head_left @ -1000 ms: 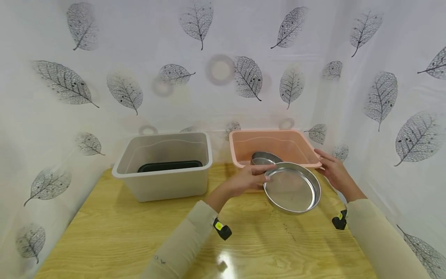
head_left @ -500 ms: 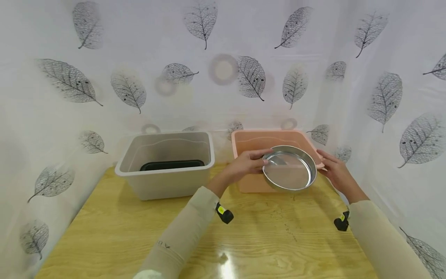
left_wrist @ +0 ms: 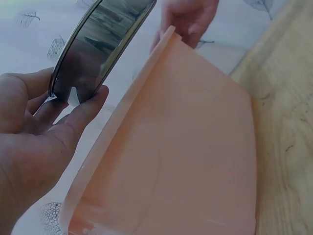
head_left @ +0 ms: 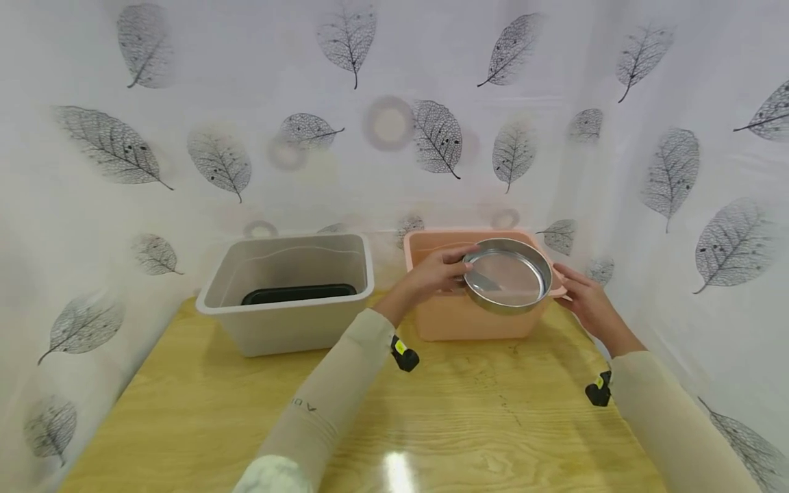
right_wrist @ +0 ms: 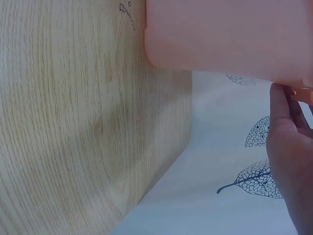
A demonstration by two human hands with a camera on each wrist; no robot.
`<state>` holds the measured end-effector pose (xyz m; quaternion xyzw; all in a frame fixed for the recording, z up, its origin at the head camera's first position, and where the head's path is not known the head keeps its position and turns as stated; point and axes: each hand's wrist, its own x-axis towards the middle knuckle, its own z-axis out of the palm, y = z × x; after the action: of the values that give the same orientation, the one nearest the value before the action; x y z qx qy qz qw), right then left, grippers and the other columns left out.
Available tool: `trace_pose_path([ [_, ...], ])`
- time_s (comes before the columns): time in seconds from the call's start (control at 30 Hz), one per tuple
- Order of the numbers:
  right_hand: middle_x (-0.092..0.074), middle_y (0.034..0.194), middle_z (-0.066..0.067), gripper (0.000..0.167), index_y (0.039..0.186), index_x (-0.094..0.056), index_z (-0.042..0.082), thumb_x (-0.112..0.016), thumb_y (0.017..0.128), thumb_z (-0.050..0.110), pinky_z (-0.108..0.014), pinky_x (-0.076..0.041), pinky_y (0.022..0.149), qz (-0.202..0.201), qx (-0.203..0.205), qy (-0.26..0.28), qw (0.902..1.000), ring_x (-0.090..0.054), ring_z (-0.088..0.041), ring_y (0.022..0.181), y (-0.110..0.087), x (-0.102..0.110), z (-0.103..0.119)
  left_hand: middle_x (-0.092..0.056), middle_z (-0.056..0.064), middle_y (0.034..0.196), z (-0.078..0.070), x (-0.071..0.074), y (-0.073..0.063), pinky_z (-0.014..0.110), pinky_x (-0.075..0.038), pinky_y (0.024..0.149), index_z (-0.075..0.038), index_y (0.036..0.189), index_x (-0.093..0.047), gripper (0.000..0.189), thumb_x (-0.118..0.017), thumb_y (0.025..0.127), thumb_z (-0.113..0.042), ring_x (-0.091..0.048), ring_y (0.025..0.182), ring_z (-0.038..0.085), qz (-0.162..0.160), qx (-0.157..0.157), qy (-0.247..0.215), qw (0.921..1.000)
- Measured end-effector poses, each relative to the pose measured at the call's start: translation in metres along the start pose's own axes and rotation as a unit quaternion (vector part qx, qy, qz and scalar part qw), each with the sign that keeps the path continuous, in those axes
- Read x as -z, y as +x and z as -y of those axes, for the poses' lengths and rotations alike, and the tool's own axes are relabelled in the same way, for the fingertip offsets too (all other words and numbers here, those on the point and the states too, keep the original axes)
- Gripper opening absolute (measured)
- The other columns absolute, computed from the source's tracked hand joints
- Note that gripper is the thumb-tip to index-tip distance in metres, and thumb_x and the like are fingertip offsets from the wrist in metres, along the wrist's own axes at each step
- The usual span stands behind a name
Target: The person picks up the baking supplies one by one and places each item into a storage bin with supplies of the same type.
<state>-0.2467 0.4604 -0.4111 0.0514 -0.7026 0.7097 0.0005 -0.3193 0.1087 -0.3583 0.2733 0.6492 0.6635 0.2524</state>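
A round metal sieve [head_left: 511,307] is tilted over the front of the pink bin [head_left: 477,323], with the bin's rim showing through its mesh. My left hand [head_left: 431,275] pinches the sieve's left side. In the left wrist view, thumb and fingers lie on either side of the shiny sieve wall [left_wrist: 100,46], which is above the bin's rim [left_wrist: 122,110]. At the bin's right end, my right hand [head_left: 588,305] holds the rim. The right wrist view has its fingers at the underside of that rim. The sieve hides most of the bin's inside.
A grey bin [head_left: 296,330] stands left of the pink one, with a dark flat object [head_left: 298,294] inside. Both bins sit at the back of a wooden table [head_left: 216,424]. A leaf-print curtain [head_left: 259,61] hangs behind and at both sides.
My left hand has carried the sieve up and back, from before the pink bin to over its front rim. The smaller metal sieve seen in the bin is now mostly covered. My right hand stays put.
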Motion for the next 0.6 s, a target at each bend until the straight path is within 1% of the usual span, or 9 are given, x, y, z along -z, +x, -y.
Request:
trace_pose_path([
  [0.03, -0.012, 0.170, -0.005, 0.063, 0.160, -0.010, -0.001, -0.042, 0.110, 0.021, -0.013, -0.052, 0.091, 0.000, -0.001, -0.001, 1.0000, -0.060, 0.008, 0.112, 0.000, -0.001, 0.000, -0.055, 0.009, 0.149, 0.000, 0.002, 0.002, 0.038, -0.060, 0.081, -0.025, 0.152, -0.048, 0.051, -0.059, 0.103, -0.018, -0.070, 0.108, 0.023, -0.003, -0.002, 0.007, 1.0000],
  [0.13, -0.006, 0.170, -0.010, 0.063, 0.160, -0.010, 0.001, -0.042, 0.110, 0.022, -0.012, -0.052, 0.090, -0.004, -0.007, -0.005, 1.0000, -0.059, 0.009, 0.112, 0.001, -0.002, -0.001, -0.057, 0.012, 0.146, -0.001, 0.008, 0.007, 0.032, -0.055, 0.074, -0.024, 0.153, -0.045, 0.052, -0.058, 0.104, -0.017, -0.070, 0.099, 0.020, -0.008, -0.007, 0.008, 0.9999],
  [0.2, -0.002, 0.170, -0.012, 0.063, 0.161, -0.010, 0.003, -0.042, 0.110, 0.023, -0.012, -0.052, 0.090, -0.008, -0.012, -0.005, 0.9999, -0.057, 0.009, 0.113, 0.002, -0.002, 0.000, -0.056, 0.014, 0.147, 0.000, 0.011, 0.010, 0.030, -0.053, 0.075, -0.022, 0.155, -0.043, 0.052, -0.056, 0.105, -0.014, -0.068, 0.095, 0.019, -0.012, -0.006, -0.003, 0.9999],
  [0.27, 0.000, 0.170, -0.014, 0.063, 0.161, -0.011, 0.005, -0.043, 0.110, 0.024, -0.012, -0.052, 0.091, -0.012, -0.017, -0.006, 0.9998, -0.056, 0.007, 0.115, 0.002, -0.003, 0.000, -0.054, 0.015, 0.147, 0.000, 0.015, 0.014, 0.030, -0.053, 0.080, -0.020, 0.155, -0.042, 0.052, -0.054, 0.105, -0.011, -0.067, 0.094, 0.018, -0.020, -0.006, -0.017, 0.9997],
  [0.3, 0.000, 0.170, -0.014, 0.063, 0.161, -0.012, 0.006, -0.043, 0.110, 0.025, -0.012, -0.052, 0.091, -0.014, -0.018, -0.006, 0.9997, -0.054, 0.005, 0.118, 0.003, -0.004, 0.000, -0.055, 0.016, 0.146, 0.001, 0.017, 0.015, 0.030, -0.053, 0.080, -0.019, 0.155, -0.042, 0.052, -0.053, 0.105, -0.010, -0.067, 0.093, 0.018, -0.026, -0.004, -0.022, 0.9994],
  [0.4, 0.001, 0.170, -0.012, 0.064, 0.162, -0.012, 0.009, -0.044, 0.110, 0.027, -0.012, -0.051, 0.092, -0.015, -0.025, -0.016, 0.9994, -0.047, -0.004, 0.133, 0.003, -0.004, 0.000, -0.055, 0.019, 0.145, 0.004, 0.023, 0.019, 0.031, -0.053, 0.086, -0.016, 0.155, -0.042, 0.052, -0.052, 0.105, -0.007, -0.062, 0.091, 0.016, -0.041, -0.009, -0.037, 0.9984],
  [0.47, 0.003, 0.170, -0.012, 0.065, 0.162, -0.011, 0.010, -0.043, 0.110, 0.029, -0.011, -0.050, 0.093, -0.013, -0.027, -0.024, 0.9993, -0.036, -0.013, 0.146, 0.002, -0.004, 0.000, -0.052, 0.019, 0.148, 0.005, 0.027, 0.022, 0.034, -0.054, 0.094, -0.015, 0.155, -0.042, 0.052, -0.052, 0.105, -0.005, -0.060, 0.095, 0.017, -0.049, -0.013, -0.042, 0.9978],
  [0.53, 0.004, 0.170, -0.012, 0.065, 0.162, -0.009, 0.009, -0.042, 0.110, 0.029, -0.012, -0.050, 0.093, -0.010, -0.028, -0.026, 0.9992, -0.026, -0.018, 0.152, 0.001, -0.003, 0.000, -0.049, 0.018, 0.151, 0.007, 0.029, 0.025, 0.039, -0.051, 0.102, -0.014, 0.155, -0.041, 0.052, -0.051, 0.105, -0.005, -0.059, 0.104, 0.021, -0.052, -0.014, -0.042, 0.9977],
  [0.6, 0.005, 0.170, -0.012, 0.064, 0.162, -0.008, 0.009, -0.041, 0.110, 0.028, -0.012, -0.050, 0.093, -0.007, -0.027, -0.026, 0.9993, -0.030, -0.014, 0.150, -0.001, -0.002, 0.000, -0.045, 0.016, 0.156, 0.008, 0.030, 0.027, 0.045, -0.047, 0.109, -0.015, 0.156, -0.040, 0.053, -0.051, 0.105, -0.006, -0.058, 0.120, 0.028, -0.051, -0.012, -0.036, 0.9980],
])
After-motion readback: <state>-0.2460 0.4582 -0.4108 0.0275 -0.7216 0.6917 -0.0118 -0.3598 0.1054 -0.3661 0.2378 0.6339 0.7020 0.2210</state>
